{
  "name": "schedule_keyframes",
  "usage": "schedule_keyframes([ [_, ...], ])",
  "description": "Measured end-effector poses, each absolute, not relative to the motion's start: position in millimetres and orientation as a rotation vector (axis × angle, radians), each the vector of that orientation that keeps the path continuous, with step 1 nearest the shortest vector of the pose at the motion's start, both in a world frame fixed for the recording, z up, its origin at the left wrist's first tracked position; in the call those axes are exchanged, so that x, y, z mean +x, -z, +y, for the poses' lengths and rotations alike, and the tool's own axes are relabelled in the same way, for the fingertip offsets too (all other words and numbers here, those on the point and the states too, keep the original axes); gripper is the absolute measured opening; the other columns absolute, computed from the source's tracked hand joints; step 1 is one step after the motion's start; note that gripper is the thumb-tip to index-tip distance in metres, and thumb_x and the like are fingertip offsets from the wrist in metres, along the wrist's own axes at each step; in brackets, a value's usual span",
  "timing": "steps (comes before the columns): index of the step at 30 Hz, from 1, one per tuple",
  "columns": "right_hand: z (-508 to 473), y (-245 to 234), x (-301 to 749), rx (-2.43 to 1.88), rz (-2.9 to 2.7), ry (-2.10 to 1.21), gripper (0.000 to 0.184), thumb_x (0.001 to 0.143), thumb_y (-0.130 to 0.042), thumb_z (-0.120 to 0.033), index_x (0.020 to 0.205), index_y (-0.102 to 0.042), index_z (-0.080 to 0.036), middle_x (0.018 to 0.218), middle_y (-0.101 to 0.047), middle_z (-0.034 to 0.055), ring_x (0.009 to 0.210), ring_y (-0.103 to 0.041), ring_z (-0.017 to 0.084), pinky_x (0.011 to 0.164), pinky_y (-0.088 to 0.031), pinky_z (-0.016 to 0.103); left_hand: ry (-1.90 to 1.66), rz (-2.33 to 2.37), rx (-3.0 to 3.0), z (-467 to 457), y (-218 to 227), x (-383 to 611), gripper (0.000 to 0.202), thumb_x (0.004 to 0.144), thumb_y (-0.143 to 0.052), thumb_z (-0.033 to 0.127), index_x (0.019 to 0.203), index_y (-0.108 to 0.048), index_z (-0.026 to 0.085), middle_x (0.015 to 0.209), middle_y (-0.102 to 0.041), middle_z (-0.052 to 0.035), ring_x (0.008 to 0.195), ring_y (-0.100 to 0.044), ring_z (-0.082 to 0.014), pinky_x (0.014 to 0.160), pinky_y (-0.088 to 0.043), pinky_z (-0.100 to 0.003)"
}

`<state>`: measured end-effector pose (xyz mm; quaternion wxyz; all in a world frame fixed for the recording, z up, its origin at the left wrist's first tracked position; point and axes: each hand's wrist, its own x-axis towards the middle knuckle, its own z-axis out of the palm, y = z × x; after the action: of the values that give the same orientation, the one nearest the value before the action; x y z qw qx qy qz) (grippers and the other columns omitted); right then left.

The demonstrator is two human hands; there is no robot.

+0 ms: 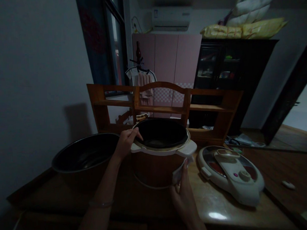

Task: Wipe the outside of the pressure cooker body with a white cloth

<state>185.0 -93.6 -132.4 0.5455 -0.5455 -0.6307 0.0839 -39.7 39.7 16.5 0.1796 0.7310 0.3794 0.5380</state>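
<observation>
Brown cooker (pixel 155 165), white-rimmed, open — mid tabletop (pixel 218 203), near its far edge. The left hand (pixel 125 143) clamps the rim's left side, thumb over the lip; the right hand (pixel 183 191) sits lower, fingers closed on a white cloth (pixel 177 173) pressed to the right wall. A lid (pixel 232 174) lies rightward.

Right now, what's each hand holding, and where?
Left hand grips the round brown cooker by its white rim's left edge; right hand holds a crumpled white cloth against the cooker's side.
</observation>
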Motion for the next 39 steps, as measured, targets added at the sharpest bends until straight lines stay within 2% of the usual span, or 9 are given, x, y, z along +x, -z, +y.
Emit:
schedule_keyframes([
  [3, -99.8, 125.5, 182.2, -1.269, -1.490, -0.283, 0.089, 0.090, -0.047, -0.015, 0.157, 0.011, -0.021, 0.166, -0.005, 0.0079, 0.152, -0.006, 0.027, 0.121, -0.021, 0.054, -1.523, 1.079, 2.076, 38.9, -17.3, -39.4, 0.054, 0.095, -0.042, 0.044, 0.058, -0.071, 0.018, 0.067, -0.069, -0.0039, 0.077, -0.064, -0.0192, 0.081, -0.043, -0.030],
  [7, -106.6, 125.9, 177.0, -1.256, -1.579, -0.194, 0.085, 0.090, -0.045, -0.014, 0.158, 0.006, -0.017, 0.166, 0.000, 0.0098, 0.151, 0.000, 0.031, 0.120, -0.017, 0.059, -1.518, 1.086, 2.068, 39.9, -15.8, -40.5, 0.054, 0.096, -0.042, 0.044, 0.059, -0.071, 0.018, 0.068, -0.068, -0.0037, 0.073, -0.063, -0.0181, 0.076, -0.044, -0.029],
  [12, -106.7, 132.6, 177.5, -1.274, -1.669, -0.098, 0.084, 0.091, -0.041, -0.011, 0.157, 0.012, -0.015, 0.165, 0.003, 0.0129, 0.151, 0.002, 0.034, 0.119, -0.018, 0.063, -1.521, 1.079, 2.060, 41.2, -13.5, -41.5, 0.054, 0.095, -0.042, 0.044, 0.060, -0.072, 0.017, 0.070, -0.068, -0.0038, 0.074, -0.062, -0.0175, 0.075, -0.043, -0.029],
  [19, -99.1, 129.4, 181.2, -1.271, -1.614, -0.106, 0.083, 0.092, -0.042, -0.012, 0.157, 0.011, -0.015, 0.165, -0.002, 0.0137, 0.152, -0.007, 0.031, 0.120, -0.020, 0.059, -1.521, 1.076, 2.063, 41.3, -14.8, -41.1, 0.053, 0.095, -0.043, 0.044, 0.060, -0.072, 0.017, 0.070, -0.069, -0.0043, 0.074, -0.062, -0.0178, 0.075, -0.043, -0.028],
  [25, -85.1, 133.8, 197.1, -1.295, -1.495, -0.205, 0.085, 0.090, -0.045, -0.014, 0.158, 0.007, -0.018, 0.165, -0.004, 0.0106, 0.151, -0.006, 0.028, 0.121, -0.017, 0.056, -1.519, 1.082, 2.069, 40.2, -15.7, -40.9, 0.054, 0.095, -0.042, 0.045, 0.058, -0.071, 0.018, 0.067, -0.068, -0.0046, 0.072, -0.063, -0.0185, 0.073, -0.043, -0.029],
  [29, -85.5, 142.5, 202.9, -1.365, -1.401, -0.374, 0.084, 0.089, -0.046, -0.016, 0.158, 0.002, -0.018, 0.164, -0.015, 0.0120, 0.150, -0.015, 0.027, 0.119, -0.023, 0.054, -1.525, 1.073, 2.057, 42.0, -13.7, -41.2, 0.054, 0.095, -0.042, 0.045, 0.059, -0.072, 0.018, 0.068, -0.069, -0.0048, 0.072, -0.063, -0.0186, 0.074, -0.043, -0.030],
  [39, -109.9, 172.9, 180.5, -1.434, -1.370, -0.470, 0.081, 0.089, -0.046, -0.014, 0.159, -0.004, -0.016, 0.163, -0.016, 0.0136, 0.149, -0.019, 0.029, 0.117, -0.028, 0.056, -1.523, 1.060, 2.054, 41.3, -13.8, -41.2, 0.052, 0.095, -0.043, 0.044, 0.059, -0.071, 0.018, 0.068, -0.068, -0.0041, 0.070, -0.061, -0.0171, 0.073, -0.043, -0.029],
])
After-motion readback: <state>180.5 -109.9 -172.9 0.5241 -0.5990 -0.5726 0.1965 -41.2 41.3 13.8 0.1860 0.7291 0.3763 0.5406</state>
